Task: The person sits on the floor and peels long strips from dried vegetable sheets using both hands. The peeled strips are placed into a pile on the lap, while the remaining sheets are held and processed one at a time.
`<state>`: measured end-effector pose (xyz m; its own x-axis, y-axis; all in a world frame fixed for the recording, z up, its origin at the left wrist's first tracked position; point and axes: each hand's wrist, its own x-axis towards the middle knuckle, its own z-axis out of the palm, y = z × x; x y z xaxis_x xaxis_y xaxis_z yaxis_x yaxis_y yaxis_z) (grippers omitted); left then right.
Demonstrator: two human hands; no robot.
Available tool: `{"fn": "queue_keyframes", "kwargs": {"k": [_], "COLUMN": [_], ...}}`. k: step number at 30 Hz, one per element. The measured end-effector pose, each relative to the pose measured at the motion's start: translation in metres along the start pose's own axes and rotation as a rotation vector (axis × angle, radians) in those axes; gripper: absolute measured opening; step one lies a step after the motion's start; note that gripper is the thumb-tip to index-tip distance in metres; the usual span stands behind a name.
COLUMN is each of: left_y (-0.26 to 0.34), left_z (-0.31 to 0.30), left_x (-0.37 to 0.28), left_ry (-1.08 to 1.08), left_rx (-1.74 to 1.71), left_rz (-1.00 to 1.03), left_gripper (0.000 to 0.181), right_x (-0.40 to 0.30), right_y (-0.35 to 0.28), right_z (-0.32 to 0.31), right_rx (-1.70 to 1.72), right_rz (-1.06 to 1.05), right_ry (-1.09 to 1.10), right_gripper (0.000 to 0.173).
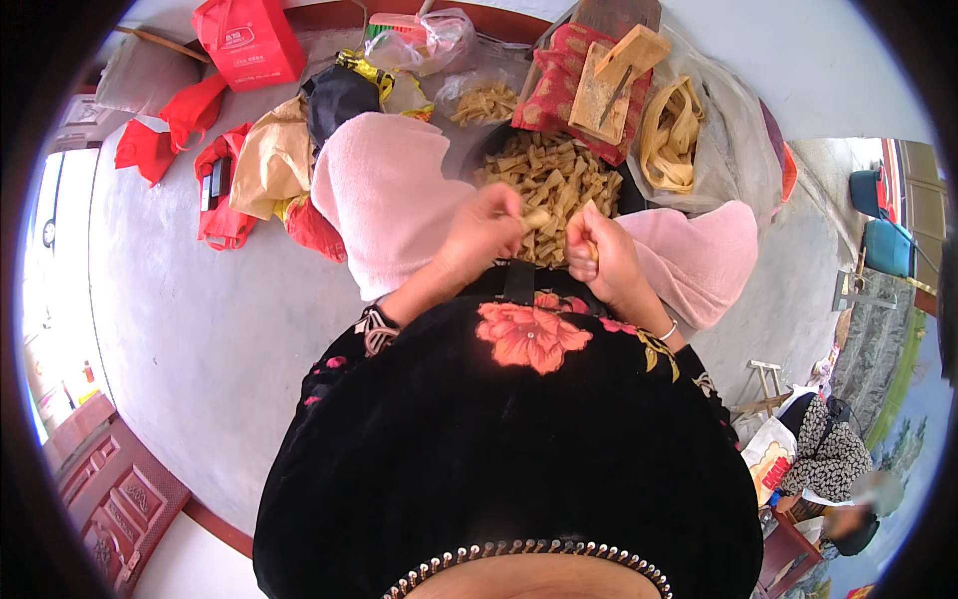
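Observation:
A dark basin (488, 144) between my knees is heaped with tan knotted strips (557, 168), which look like bean curd skin. Above its near side, my left hand (486, 228) is slightly blurred, with its fingers curled around a pale yellow piece (536, 219) at the fingertips. My right hand (602, 251) is closed as a fist, thumb up, and a bit of yellow strip (593, 251) shows between its fingers. The two hands are a short distance apart. Beyond my right hand, a looped bundle of long uncut strips (670, 142) lies on clear plastic sheeting (737, 142).
Pink towels (397, 195) cover both my knees. A wooden board with a blade (606, 105) rests on a red patterned cloth (550, 67) behind the basin. A plastic bag of knots (483, 103), a brown paper bag (273, 161) and red bags (251, 45) stand around. Another person (831, 457) sits at right.

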<state>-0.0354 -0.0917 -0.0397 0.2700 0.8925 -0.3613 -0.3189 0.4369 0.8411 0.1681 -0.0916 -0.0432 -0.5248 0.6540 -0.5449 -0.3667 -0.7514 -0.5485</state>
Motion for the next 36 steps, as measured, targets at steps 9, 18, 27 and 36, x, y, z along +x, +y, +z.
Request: {"fn": "queue_keyframes", "kwargs": {"k": [9,18,27,36], "left_y": [-0.032,-0.041,-0.075,-0.107], "left_z": [-0.047,-0.042,-0.020,-0.006], "left_x": [0.031,0.041,0.080,0.152], "left_ry": [0.212,0.243,0.024,-0.104], "left_rx": [0.520,0.852,1.226,1.511], "left_rz": [-0.007,0.071,0.199,0.151], "left_gripper": [0.010,0.008,0.016,0.022], "right_x": [0.114,0.053,0.014,0.025], "right_y": [-0.029,0.014,0.044,0.020], "right_z": [0.054,0.008,-0.076,-0.097], "right_rx": [0.465,-0.175,-0.509,0.189], "right_rz": [-0.252,-0.028,-0.085,-0.239], "right_ry": [0.191,0.068,0.287,0.370], "right_gripper": [0.041,0.017,0.021,0.015]}}
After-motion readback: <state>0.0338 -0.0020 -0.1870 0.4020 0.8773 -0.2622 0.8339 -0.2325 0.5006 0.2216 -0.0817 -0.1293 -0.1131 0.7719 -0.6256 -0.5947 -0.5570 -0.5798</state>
